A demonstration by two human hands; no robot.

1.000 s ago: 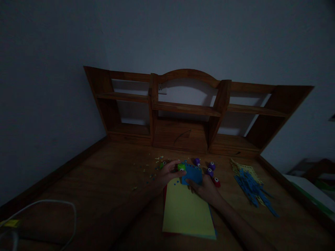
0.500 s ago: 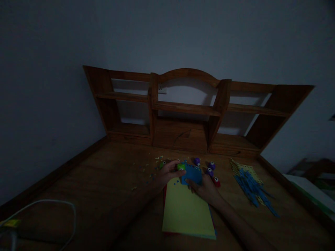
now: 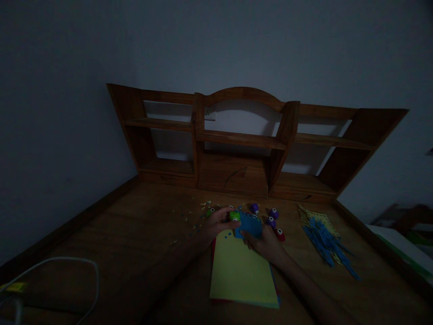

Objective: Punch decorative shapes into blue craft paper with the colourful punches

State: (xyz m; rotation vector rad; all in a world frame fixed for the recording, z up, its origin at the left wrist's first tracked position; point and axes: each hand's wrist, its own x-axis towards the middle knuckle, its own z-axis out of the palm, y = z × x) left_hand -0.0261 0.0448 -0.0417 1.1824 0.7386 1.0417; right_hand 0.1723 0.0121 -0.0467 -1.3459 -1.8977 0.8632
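Note:
My left hand (image 3: pixel 216 222) is closed around a green craft paper punch (image 3: pixel 234 216), fingers behind it and thumb in front. A small blue sheet of paper (image 3: pixel 249 225) meets the punch at its left edge, and holes run along its upper edge. My right hand (image 3: pixel 265 241) pinches that sheet by its lower right part. Under both hands lies a stack of coloured paper (image 3: pixel 243 275), yellow on top with red and blue edges showing. Several blue punched bits (image 3: pixel 228 234) rest on the yellow sheet.
Beside my right hand stand several purple punches (image 3: pixel 271 222) and a red punch (image 3: pixel 280 234). Another green punch (image 3: pixel 210 212) sits behind my left hand, among scattered paper bits. Blue paper strips (image 3: pixel 324 243) lie over punched yellow paper (image 3: pixel 323 221). A wooden shelf (image 3: pixel 237 140) backs the desk; a white cable (image 3: pixel 96 275) loops at left.
Both hands keep almost the same place on the punch and the blue sheet. The view has tilted very slightly.

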